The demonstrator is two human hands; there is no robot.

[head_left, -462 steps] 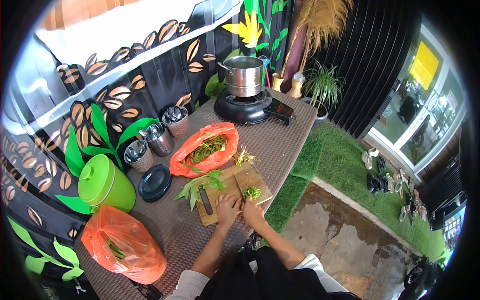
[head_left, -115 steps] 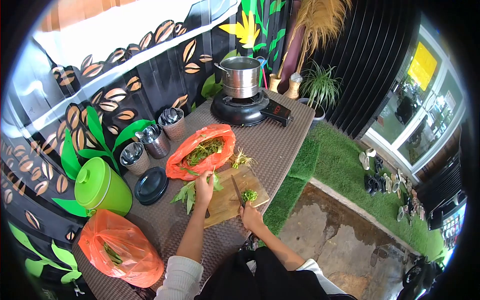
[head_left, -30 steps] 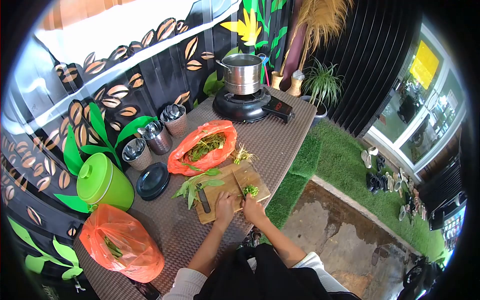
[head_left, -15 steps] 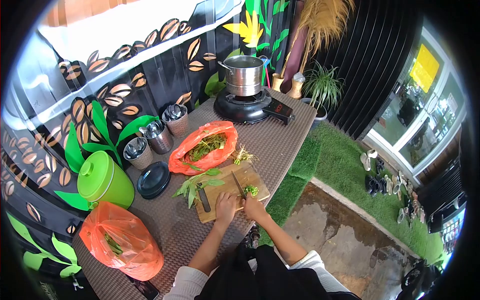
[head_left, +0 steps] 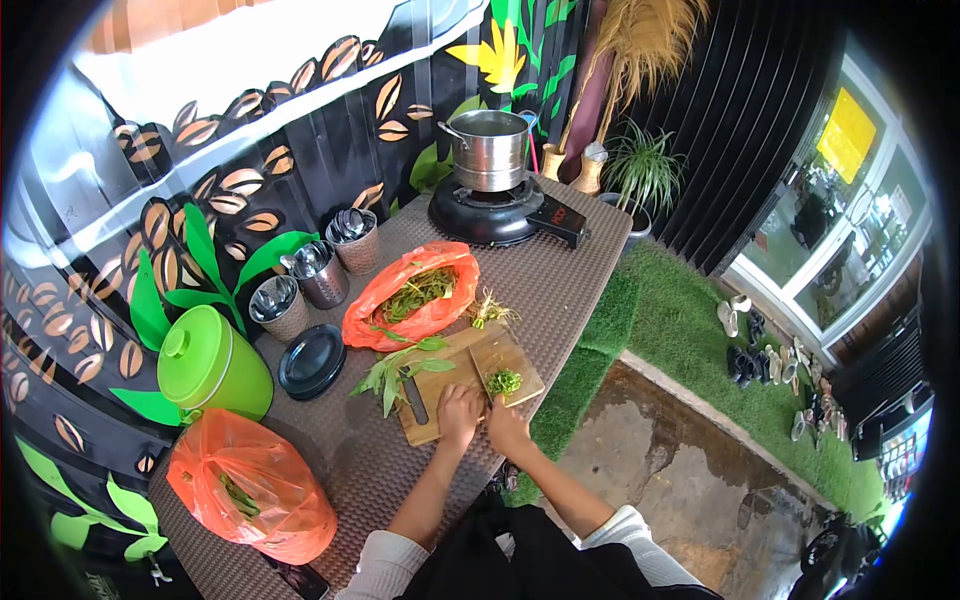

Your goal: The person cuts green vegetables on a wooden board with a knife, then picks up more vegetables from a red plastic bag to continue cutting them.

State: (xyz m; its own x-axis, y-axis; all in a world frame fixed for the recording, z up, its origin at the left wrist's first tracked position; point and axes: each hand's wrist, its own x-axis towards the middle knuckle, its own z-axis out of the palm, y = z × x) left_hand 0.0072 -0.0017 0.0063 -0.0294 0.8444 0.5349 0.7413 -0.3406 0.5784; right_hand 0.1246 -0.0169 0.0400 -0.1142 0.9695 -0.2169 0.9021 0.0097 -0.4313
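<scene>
A wooden cutting board (head_left: 458,352) lies near the table's right edge, turned at an angle. My right hand (head_left: 508,426) is closed round the handle of a knife (head_left: 481,372), whose thin blade points away from me over the board. Just right of the blade sits a small pile of chopped greens (head_left: 503,382). My left hand (head_left: 460,414) rests on the board left of the knife, its fingers curled together; whatever they hold is hidden. Loose leafy stems (head_left: 388,379) lie across the board's left side, by its dark handle slot. A bunch of rooty ends (head_left: 490,311) lies beyond the board.
Behind the board is an open orange bag (head_left: 411,300) of leaves; another orange bag (head_left: 250,490) stands at front left. Dark plates (head_left: 312,360), a green lidded bucket (head_left: 214,362) and metal cutlery cups (head_left: 315,274) line the wall. A steel pot (head_left: 490,152) sits on a burner (head_left: 485,220).
The knife blade has tilted and shifted slightly beside the chopped pile, which shows more fully. My left hand has moved a little closer to the knife. The whole view has shifted slightly.
</scene>
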